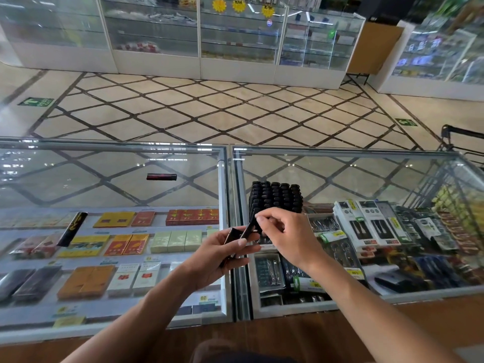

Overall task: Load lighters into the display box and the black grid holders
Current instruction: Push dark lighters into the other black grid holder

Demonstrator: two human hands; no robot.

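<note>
Slim lighter [248,229], judged light, rigid and slick, is pinched near its end by right hand [284,233]; spare lighters [230,236] are held in left hand [218,258].

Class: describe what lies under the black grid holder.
The black grid holder stands on the glass countertop. Packaged goods show below the glass nearby; whatever sits directly beneath the holder is covered.

A black grid holder [275,197] is standing on the glass surface [78,179]. Dark lighters [230,238] are sitting in the left hand [217,258], a single lighter [248,230] is tilting in the right hand's [285,237] pinch, and a red-and-black lighter [161,176] is lying flat well to the left.
</note>
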